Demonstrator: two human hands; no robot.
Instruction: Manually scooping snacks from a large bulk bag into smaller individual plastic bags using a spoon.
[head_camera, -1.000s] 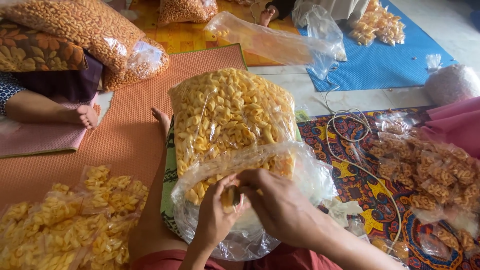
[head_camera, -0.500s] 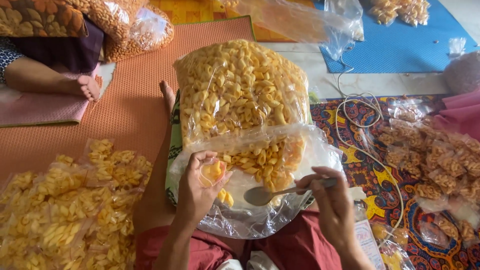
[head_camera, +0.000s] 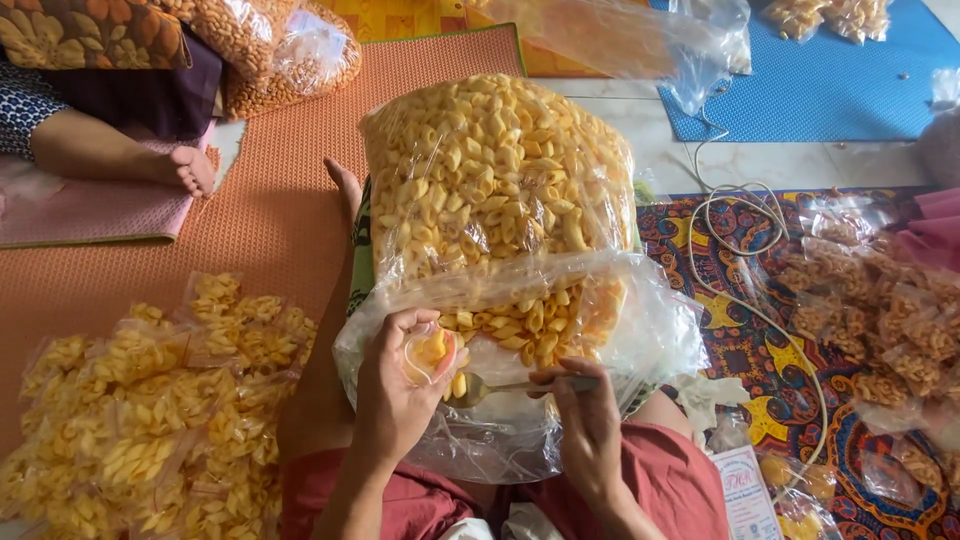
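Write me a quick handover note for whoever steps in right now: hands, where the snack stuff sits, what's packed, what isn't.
Left hand: grip around a small clear plastic pouch, mouth open, a few yellow shell-shaped crackers inside.
Right hand: holds a metal spoon, its bowl at the pouch mouth.
Supply: large clear plastic bag of yellow shell-shaped crackers lies on the lap, open toward the hands.
Done: heap of filled small cracker packets on the orange woven mat, on the left.
Left: the pouch looks only partly filled; the large bag is far from empty.
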